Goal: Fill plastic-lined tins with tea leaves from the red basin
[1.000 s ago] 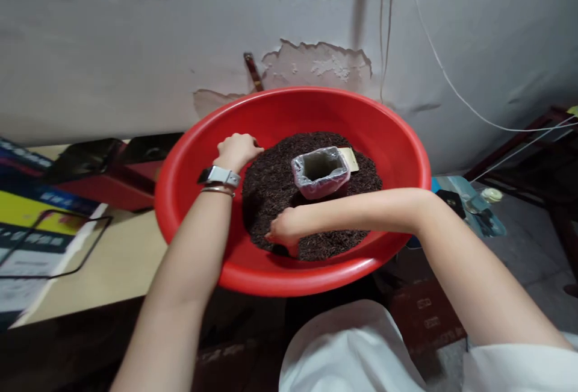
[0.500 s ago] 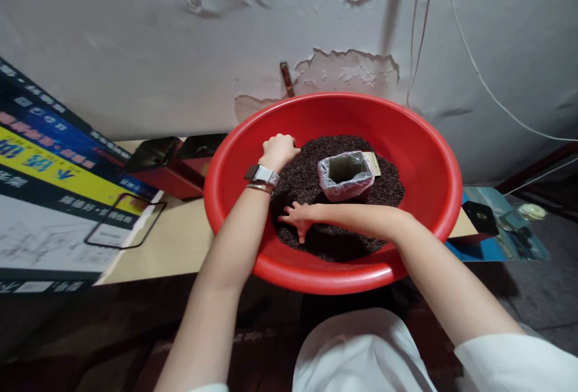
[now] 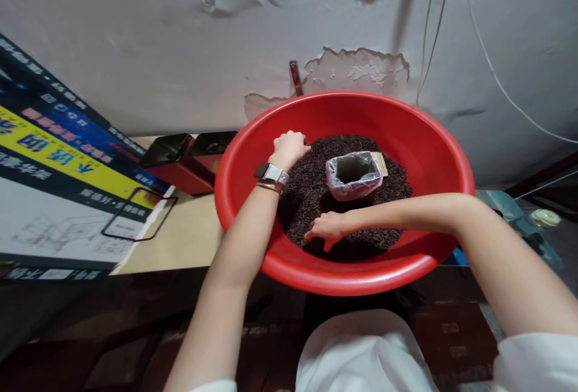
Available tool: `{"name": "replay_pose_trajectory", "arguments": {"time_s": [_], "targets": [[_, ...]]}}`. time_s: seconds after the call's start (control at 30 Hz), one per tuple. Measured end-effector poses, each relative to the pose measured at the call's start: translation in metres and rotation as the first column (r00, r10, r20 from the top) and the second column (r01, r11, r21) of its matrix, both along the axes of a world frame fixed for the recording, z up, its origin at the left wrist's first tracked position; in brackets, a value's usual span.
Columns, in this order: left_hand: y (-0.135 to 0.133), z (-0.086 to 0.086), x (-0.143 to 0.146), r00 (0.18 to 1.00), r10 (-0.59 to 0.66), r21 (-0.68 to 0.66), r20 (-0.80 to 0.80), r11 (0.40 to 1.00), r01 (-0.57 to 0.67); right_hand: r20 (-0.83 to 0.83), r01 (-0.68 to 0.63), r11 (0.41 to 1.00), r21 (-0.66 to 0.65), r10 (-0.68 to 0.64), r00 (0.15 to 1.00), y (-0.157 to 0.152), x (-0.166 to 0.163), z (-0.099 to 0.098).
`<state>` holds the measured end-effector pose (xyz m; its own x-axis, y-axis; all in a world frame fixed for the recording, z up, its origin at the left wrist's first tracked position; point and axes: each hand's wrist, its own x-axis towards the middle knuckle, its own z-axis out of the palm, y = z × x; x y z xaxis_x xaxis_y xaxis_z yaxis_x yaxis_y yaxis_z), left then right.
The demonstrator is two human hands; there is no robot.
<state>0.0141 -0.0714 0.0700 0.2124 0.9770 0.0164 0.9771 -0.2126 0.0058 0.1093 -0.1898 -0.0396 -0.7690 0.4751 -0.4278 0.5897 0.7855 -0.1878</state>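
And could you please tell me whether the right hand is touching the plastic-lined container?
Apart: the head view shows dark loose material between the right hand and the plastic-lined container.

My left hand's [image 3: 289, 148] fingertips hide beneath its knuckles. Beyond my right hand [image 3: 328, 229], my right forearm [image 3: 406, 211] covers some dark grains [image 3: 311, 178]. Left of both hands, the frame cuts the printed carton [image 3: 67, 154]; far right, a pale round thing [image 3: 545, 218] is too small to tell.

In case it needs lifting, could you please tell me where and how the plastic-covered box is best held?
Probably take the box from above by its near and far walls: it stands upright, rim above the dark grains, with a pale tab at its right end.
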Motion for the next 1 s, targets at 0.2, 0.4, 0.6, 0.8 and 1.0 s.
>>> {"name": "replay_pose_trajectory", "arguments": {"time_s": [0.2, 0.4, 0.6, 0.8, 1.0], "targets": [[0.0, 0.001, 0.0, 1.0, 0.01, 0.001, 0.015, 1.0, -0.01, -0.278, 0.178, 0.97, 0.164, -0.128, 0.952, 0.0, 0.033, 0.073], [0.006, -0.003, -0.005, 0.968, -0.06, -0.055, 0.244, 0.996, 0.076, -0.693, 0.479, 0.874, 0.083, -0.295, 0.658, 0.04, 0.084, 0.106], [0.014, -0.01, -0.002, 0.658, -0.107, -0.159, 0.746, 0.93, 0.331, -0.826, 0.604, 0.784, -0.141, -0.43, 0.365, 0.058, 0.117, 0.106], [0.015, -0.015, 0.005, 0.464, -0.113, -0.139, 0.879, 0.869, 0.475, -0.85, 0.607, 0.762, -0.225, -0.458, 0.26, 0.067, 0.123, 0.103], [0.011, -0.013, 0.014, 0.446, -0.166, -0.107, 0.879, 0.845, 0.524, -0.822, 0.6, 0.72, -0.349, -0.543, 0.173, 0.072, 0.126, 0.1]]}}
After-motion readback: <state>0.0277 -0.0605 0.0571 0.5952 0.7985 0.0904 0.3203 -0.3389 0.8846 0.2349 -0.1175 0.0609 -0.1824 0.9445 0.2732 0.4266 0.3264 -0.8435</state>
